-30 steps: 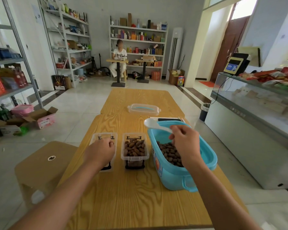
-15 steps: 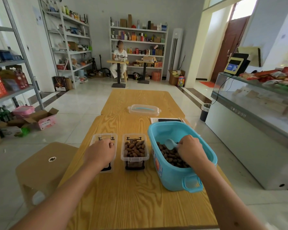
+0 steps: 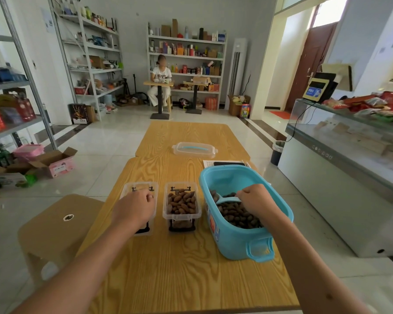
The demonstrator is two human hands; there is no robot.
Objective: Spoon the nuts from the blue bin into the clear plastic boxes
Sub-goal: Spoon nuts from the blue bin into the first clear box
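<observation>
My right hand (image 3: 255,199) is curled around the handle of the scoop (image 3: 225,200), gripping it inside the blue bin (image 3: 234,239). The scoop bowl extends from my fingers toward 9 o'clock and sits down among the nuts (image 3: 236,215), which lie directly beneath and at 7 o'clock of my knuckles. Whether the bowl carries nuts cannot be told.

My left hand (image 3: 135,207) rests on the left box (image 3: 138,189), fingers curled over its top; the hand covers most of the box, so its contents cannot be told, and I cannot tell whether the fingers actually clamp the rim.

At 3 o'clock of the left hand, just beside it, stands the middle box (image 3: 182,203), open and filled with nuts close to the rim. The bin stands just beside that box at its 3 o'clock.

All three stand on the wooden table (image 3: 168,268). At 12 o'clock, well apart from the boxes, a clear lid (image 3: 194,150) lies flat. At 12 o'clock of the bin, near its far rim, a sheet of paper (image 3: 208,163) lies with a dark flat object on it.
</observation>
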